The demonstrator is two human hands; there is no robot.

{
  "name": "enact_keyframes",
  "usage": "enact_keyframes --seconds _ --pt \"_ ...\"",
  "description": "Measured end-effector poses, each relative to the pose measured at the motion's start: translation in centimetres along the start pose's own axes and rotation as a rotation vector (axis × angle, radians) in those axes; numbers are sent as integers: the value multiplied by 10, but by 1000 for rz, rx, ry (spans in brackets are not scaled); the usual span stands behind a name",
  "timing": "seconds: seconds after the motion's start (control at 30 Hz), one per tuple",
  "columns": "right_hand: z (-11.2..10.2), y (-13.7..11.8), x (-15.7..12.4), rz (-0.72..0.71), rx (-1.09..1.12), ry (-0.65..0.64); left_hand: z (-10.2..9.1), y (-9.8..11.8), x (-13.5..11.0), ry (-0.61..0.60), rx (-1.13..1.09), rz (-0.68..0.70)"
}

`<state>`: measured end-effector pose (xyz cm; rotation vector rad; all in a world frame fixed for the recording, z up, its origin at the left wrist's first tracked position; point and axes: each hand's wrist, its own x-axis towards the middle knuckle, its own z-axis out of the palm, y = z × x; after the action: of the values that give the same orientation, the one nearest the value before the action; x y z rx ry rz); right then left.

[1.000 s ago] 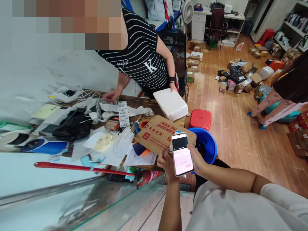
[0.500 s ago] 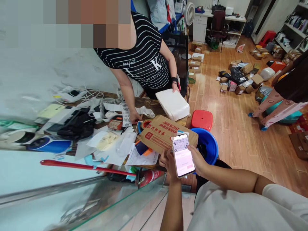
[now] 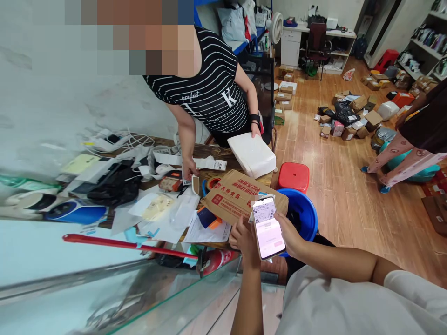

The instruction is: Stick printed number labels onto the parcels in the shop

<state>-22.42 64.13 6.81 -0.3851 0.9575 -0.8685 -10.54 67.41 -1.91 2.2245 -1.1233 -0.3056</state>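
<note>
My right hand [image 3: 291,236] grips a smartphone [image 3: 271,239] by its right side. The lit screen shows a shipping label in its upper part and a pale pink panel below. Behind the phone, a brown cardboard box [image 3: 228,193] with red print lies at the table's corner. My left hand [image 3: 245,239] is at the box's near edge, fingers bent against it; the phone hides part of this hand. Across the table, a co-worker's hand [image 3: 189,168] holds a label strip, and their other hand [image 3: 256,129] rests on a white wrapped parcel [image 3: 253,156].
Papers, a black bag [image 3: 118,184] and tape rolls [image 3: 212,183] crowd the table. A blue bin [image 3: 307,214] and red stool [image 3: 294,177] stand beside it. Glass edge [image 3: 174,293] runs below. Parcels [image 3: 349,114] lie on the floor near another person [image 3: 415,135].
The co-worker's hand has risen slightly and moved left, and the label strip has shifted with it. My hands, the smartphone and the cardboard box hold nearly the same places.
</note>
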Motion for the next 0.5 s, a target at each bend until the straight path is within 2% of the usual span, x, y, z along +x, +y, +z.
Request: enact_keyframes --seconds 0.07,0.1,0.23,0.37,0.5 --pt "-2 -2 0 -11 -10 -8 -15 6 12 13 -190 -10" --pt "-4 -3 -1 -12 -20 -15 -22 9 19 -24 -320 -26" --pt "-13 -9 -3 -19 -67 -59 -42 30 38 -303 -723 -200" --pt "-23 -14 -4 -57 -97 -81 -45 51 44 -375 -732 -214" --pt "-34 -15 -3 -52 -110 -79 -42 60 43 -420 -717 -193"
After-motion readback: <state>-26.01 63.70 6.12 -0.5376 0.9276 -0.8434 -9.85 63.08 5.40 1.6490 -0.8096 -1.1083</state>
